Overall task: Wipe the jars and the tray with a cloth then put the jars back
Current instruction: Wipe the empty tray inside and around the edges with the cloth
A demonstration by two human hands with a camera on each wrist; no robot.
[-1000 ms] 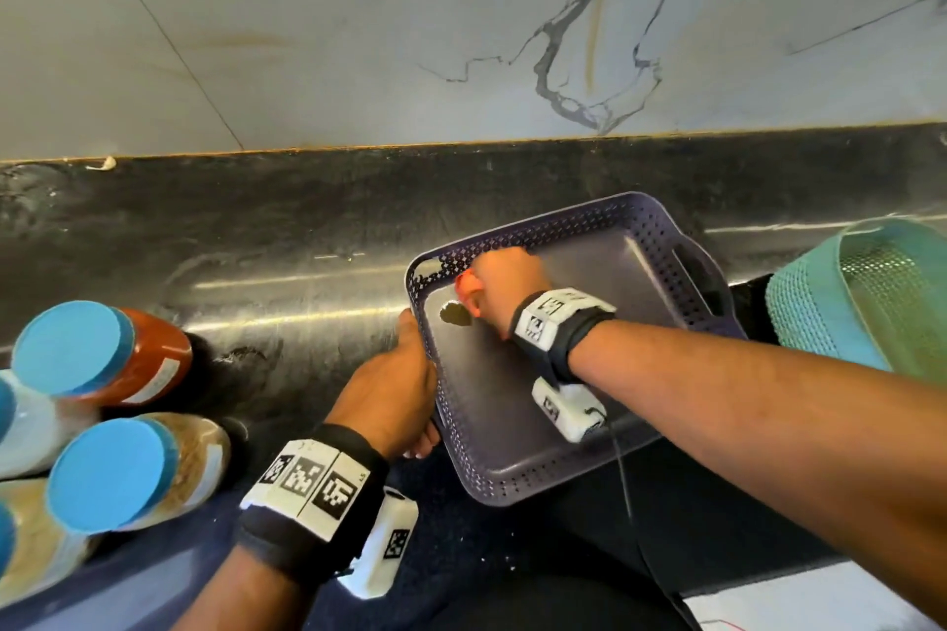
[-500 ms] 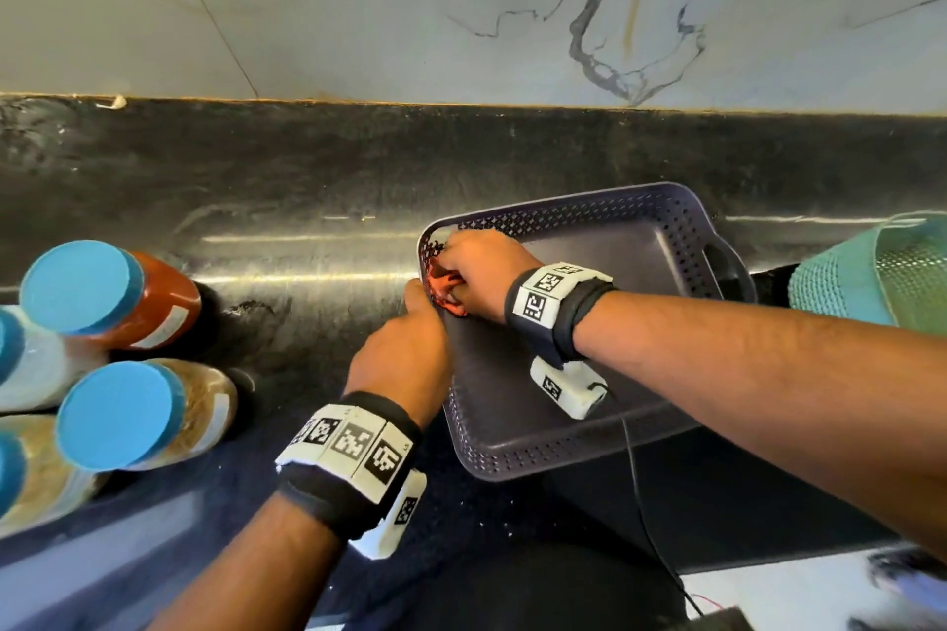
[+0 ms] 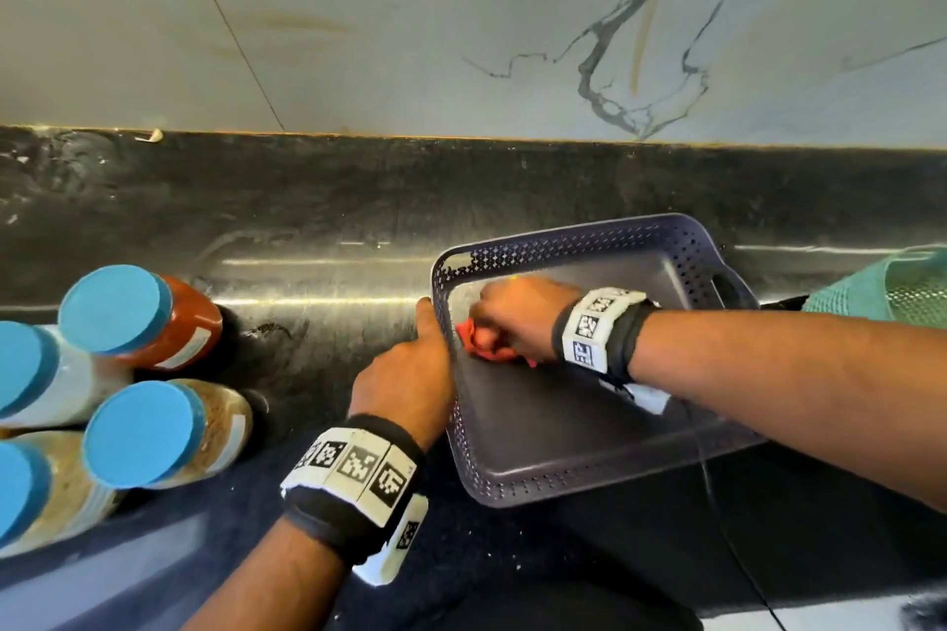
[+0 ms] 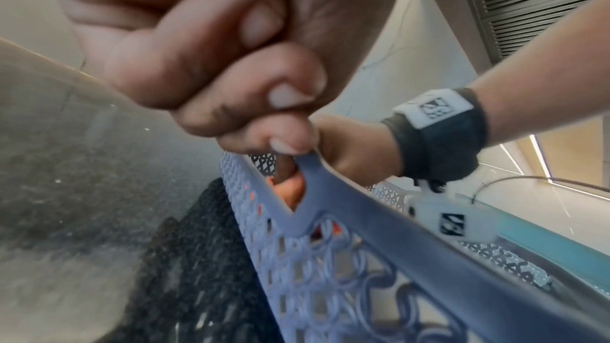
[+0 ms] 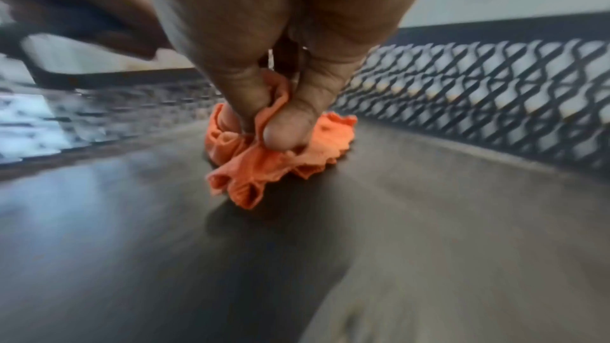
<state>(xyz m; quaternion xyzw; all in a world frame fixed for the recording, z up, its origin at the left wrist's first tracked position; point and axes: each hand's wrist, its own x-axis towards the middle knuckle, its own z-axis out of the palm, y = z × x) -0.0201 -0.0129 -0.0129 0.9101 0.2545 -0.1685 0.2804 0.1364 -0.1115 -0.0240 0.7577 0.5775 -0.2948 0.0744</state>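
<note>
The right hand has dragged the orange cloth from the tray's far-left corner toward its middle

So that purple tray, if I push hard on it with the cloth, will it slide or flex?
Probably light: the tray has thin perforated walls and holds no jars. It would likely slide on the glossy counter, which may be why the left hand grips its handle. The thin handle looks slightly bent where gripped, so expect some flex.

Dark stone counter; veined marble wall behind.
</note>
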